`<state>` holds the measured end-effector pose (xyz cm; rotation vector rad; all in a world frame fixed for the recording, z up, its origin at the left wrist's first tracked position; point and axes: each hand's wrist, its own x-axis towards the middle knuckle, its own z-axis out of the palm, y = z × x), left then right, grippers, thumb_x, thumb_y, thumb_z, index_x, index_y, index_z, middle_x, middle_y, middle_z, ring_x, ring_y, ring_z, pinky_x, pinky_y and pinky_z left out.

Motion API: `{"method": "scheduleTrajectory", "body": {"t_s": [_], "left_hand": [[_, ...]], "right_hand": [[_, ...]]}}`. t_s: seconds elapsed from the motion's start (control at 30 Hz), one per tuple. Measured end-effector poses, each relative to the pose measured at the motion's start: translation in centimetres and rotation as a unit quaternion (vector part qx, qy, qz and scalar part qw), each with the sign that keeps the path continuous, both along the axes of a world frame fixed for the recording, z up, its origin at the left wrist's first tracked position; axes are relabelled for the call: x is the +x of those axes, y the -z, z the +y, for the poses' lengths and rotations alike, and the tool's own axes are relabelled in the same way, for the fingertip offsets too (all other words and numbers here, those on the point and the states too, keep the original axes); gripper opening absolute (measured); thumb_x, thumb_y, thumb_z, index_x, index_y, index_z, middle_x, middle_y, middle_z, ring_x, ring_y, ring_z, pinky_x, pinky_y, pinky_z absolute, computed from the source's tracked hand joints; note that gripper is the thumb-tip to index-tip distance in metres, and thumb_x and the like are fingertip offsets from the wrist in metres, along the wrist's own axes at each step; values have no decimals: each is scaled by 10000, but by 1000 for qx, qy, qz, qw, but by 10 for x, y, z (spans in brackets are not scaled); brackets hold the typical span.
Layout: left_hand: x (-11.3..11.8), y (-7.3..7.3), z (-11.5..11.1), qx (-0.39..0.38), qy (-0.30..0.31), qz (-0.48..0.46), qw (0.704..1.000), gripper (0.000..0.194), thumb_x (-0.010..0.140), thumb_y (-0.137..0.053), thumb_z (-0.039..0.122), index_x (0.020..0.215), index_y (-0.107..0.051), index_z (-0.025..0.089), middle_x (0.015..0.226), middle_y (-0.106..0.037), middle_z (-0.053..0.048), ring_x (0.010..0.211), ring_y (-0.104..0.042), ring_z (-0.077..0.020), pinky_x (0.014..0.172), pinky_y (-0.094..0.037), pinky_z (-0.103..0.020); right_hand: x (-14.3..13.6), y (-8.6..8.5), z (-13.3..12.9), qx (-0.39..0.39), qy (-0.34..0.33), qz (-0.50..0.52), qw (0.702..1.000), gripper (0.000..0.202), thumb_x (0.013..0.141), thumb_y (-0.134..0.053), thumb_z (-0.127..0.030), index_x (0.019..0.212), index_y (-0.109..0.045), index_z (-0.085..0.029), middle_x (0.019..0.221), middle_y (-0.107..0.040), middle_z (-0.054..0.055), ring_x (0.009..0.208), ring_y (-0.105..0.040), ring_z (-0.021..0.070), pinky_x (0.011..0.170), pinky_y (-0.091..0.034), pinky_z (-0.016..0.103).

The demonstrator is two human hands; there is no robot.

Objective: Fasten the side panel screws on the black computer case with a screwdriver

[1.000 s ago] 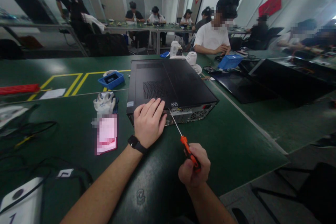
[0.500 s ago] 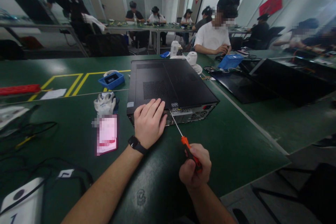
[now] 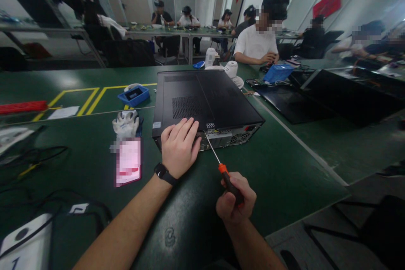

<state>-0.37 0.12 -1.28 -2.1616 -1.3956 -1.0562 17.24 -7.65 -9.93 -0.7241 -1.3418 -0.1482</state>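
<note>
A black computer case [image 3: 190, 88] lies flat on the green table, its rear panel with a fan grille facing me. My left hand [image 3: 179, 145] rests on the case's near left edge, fingers laid over the top, with the thumb down by the rear panel. In my right hand [image 3: 236, 198] is a screwdriver [image 3: 223, 168] with an orange and black handle. Its shaft points up and left, and its tip meets the upper edge of the rear panel, just right of my left hand. What lies under the tip is too small to tell.
Left of the case are a blue tray [image 3: 136, 96], gloves [image 3: 125, 124], a pink-screened phone [image 3: 129, 160] and black cables [image 3: 91, 198]. White fan parts [image 3: 230, 68] stand behind it. Dark panels [image 3: 294, 103] lie right; a person [image 3: 257, 44] sits beyond.
The screwdriver's handle has turned in my right hand, whose fingers have shifted slightly. The tip stays at the same edge, and my left hand has stayed on the case.
</note>
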Motion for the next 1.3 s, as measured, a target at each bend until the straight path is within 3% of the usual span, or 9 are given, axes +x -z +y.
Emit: {"method": "scheduleTrajectory", "body": {"t_s": [0.4, 0.6, 0.9, 1.13, 1.3], "left_hand": [[0, 0, 0, -5, 8, -9, 1000, 470, 1021, -626, 277, 1486, -621, 207, 1511, -677, -109, 1399, -632, -321, 1120, -407, -528], [0, 1, 0, -3, 4, -5, 1000, 465, 1021, -630, 279, 1479, -623, 201, 1514, -675, -108, 1402, -630, -316, 1123, -403, -528], [0, 0, 1, 20, -4, 11, 1000, 421, 1031, -625, 290, 1431, -646, 160, 1485, -697, -113, 1375, -647, -308, 1114, -399, -504], [-1, 0, 1, 19, -4, 12, 1000, 430, 1040, -608, 294, 1451, -634, 170, 1497, -689, -109, 1385, -638, -306, 1120, -392, -502], [-1, 1, 2, 21, 0, 8, 1000, 440, 1033, -615, 290, 1456, -633, 168, 1493, -690, -117, 1386, -636, -313, 1118, -392, -507]], "right_hand": [[0, -2, -1, 13, 28, -18, 999, 316, 998, -550, -220, 1299, -624, -158, 992, -661, 73, 792, -699, 197, 624, -634, 392], [-1, 1, -1, -8, 6, 11, 1000, 313, 1047, -486, -286, 1306, -610, -161, 920, -631, 46, 758, -680, 184, 617, -609, 373], [-4, -6, -2, -18, -48, 11, 999, 372, 984, -545, -302, 1332, -590, -180, 937, -608, 41, 757, -645, 185, 608, -589, 379], [-6, -10, -1, -14, -29, 16, 999, 364, 1001, -558, -273, 1343, -601, -157, 953, -638, 60, 744, -651, 175, 574, -574, 339], [-5, -10, -2, -19, 22, 4, 1000, 346, 1027, -559, -285, 1345, -609, -160, 949, -677, 59, 693, -646, 151, 559, -576, 310]]}}
